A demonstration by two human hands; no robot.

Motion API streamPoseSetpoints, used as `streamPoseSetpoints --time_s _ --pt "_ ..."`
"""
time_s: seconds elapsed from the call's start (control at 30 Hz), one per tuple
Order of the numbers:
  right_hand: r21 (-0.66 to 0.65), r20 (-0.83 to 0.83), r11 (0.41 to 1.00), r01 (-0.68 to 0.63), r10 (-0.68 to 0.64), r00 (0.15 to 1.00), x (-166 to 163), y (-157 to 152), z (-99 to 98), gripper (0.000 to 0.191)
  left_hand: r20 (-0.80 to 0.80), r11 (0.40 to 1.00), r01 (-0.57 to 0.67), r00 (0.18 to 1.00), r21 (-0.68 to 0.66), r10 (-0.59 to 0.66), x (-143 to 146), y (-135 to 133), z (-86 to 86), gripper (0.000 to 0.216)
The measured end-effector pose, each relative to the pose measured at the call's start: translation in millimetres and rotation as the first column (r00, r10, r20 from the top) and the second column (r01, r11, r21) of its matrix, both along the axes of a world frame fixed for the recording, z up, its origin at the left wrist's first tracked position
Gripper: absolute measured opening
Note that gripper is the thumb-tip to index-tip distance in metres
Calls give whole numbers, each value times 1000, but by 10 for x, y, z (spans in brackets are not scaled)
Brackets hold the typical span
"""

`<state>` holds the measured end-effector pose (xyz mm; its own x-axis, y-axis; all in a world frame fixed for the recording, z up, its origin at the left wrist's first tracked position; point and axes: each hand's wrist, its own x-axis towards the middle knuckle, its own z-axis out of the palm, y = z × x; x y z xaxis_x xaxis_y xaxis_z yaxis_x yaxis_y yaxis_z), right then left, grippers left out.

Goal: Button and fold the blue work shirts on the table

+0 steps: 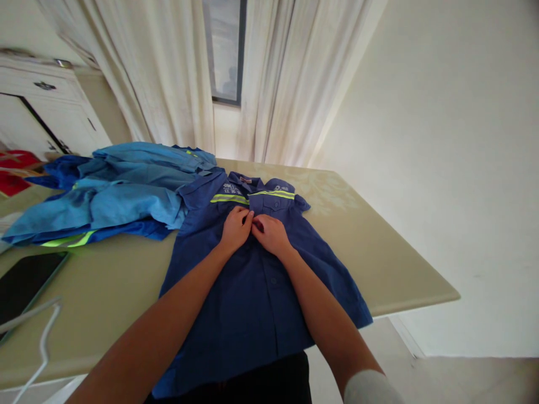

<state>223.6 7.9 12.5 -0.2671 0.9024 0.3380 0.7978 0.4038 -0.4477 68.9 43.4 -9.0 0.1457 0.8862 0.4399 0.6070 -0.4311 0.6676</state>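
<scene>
A dark blue short-sleeved work shirt [240,303] lies front up, its collar away from me and its hem hanging over the table's near edge. Yellow-and-grey reflective strips and white lettering cross its chest. My left hand [236,227] and my right hand [270,233] meet at the front placket just below the strip. Both have their fingers pinched on the shirt front, thumbs and fingertips close together. Whatever small part lies between the fingertips is hidden. One button shows lower on the placket, under my right wrist.
Light blue and dark blue garments [126,185] are heaped on the table [391,269] at the left. A dark tablet [29,280] and a white cable [44,342] lie at the near left. Behind stand curtains [164,67] and a white cabinet [46,106]; a wall [455,140] rises at the right.
</scene>
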Motion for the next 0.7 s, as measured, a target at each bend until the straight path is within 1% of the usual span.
streamPoseSetpoints --time_s 0.07,0.17,0.2,0.27,0.33,0.4,0.5,0.57,0.7 --pt "-34 -100 999 -4 1 995 6 1 -29 18 34 999 3 999 44 -5 4 -16 7 33" --pt "-59 -235 998 8 -22 972 44 44 -95 24 93 996 64 993 60 -69 9 -35 11 29" --pt "-70 -269 997 17 -35 963 56 64 -118 25 107 996 73 991 52 -78 8 -36 12 29" --pt "-107 -312 994 25 -58 948 71 97 -156 22 118 998 58 991 4 -58 2 -30 13 30" --pt "-137 -312 990 28 -70 948 72 112 -176 18 108 998 28 994 -59 -22 -9 -14 9 32" --pt "-119 -253 992 50 -79 964 64 102 -169 16 98 996 13 995 -93 -3 -18 7 3 36" --pt "-32 -85 995 91 -93 992 43 54 -112 13 121 994 9 993 -106 4 -24 38 -5 39" --pt "11 28 994 107 -107 994 24 17 -60 15 148 993 15 989 -120 3 -21 51 -3 39" --pt "24 209 998 55 -59 976 -22 -31 5 20 146 990 2 989 -141 19 -8 48 19 38"
